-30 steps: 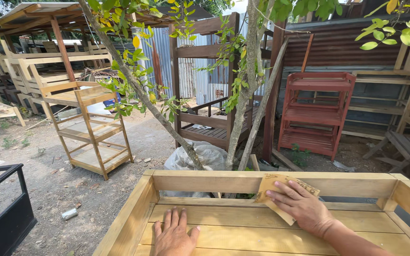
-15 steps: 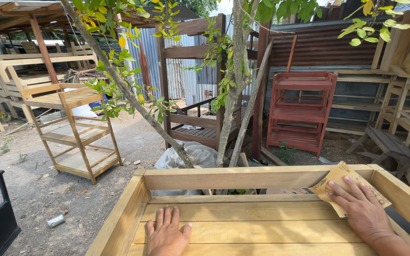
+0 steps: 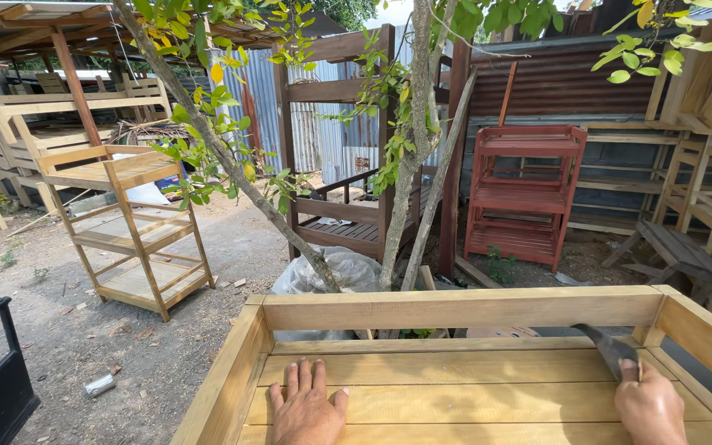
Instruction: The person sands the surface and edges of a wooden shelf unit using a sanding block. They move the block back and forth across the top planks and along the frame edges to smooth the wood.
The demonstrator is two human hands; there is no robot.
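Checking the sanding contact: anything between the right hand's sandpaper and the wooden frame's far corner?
Nothing visible. The right hand holds the sandpaper right at the wooden frame's far right corner. The left hand lies flat on the planks, well off to the side.

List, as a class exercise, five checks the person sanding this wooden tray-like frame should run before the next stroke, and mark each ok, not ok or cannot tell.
1. Left hand flat on the boards, bracing the wooden frame: ok.
2. Right hand gripping the sandpaper sheet: ok.
3. Sandpaper lying flat on the wood: not ok; it stands up bent near the far right corner.
4. Boards between the hands free of loose objects: ok.
5. Grit worn or fresh: cannot tell.
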